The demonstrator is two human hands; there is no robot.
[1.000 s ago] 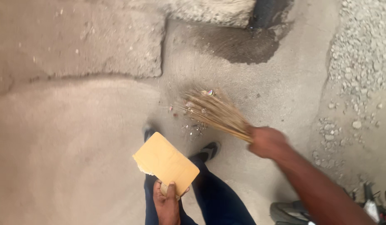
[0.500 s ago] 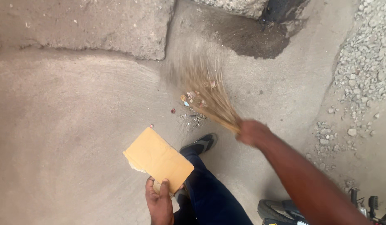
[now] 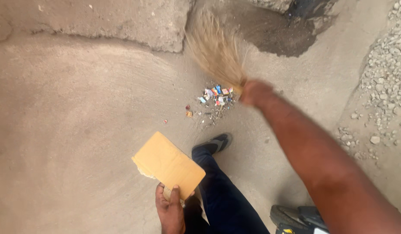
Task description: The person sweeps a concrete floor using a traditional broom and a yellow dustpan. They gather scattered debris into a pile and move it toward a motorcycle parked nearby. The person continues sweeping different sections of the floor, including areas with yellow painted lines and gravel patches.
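The right hand (image 3: 256,92) is clenched around the handle end of a straw broom (image 3: 217,52), whose blurred bristles fan away beyond the fist; a small heap of coloured litter (image 3: 215,99) lies on the concrete floor (image 3: 79,112) just beside that grip; the left hand (image 3: 170,210) pinches the near edge of a yellow cardboard sheet (image 3: 168,164), thumb on top, well apart from the litter.

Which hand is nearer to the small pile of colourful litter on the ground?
Right. The right hand, holding the broom, is just beside the litter pile. The left hand holds cardboard lower down, farther away.
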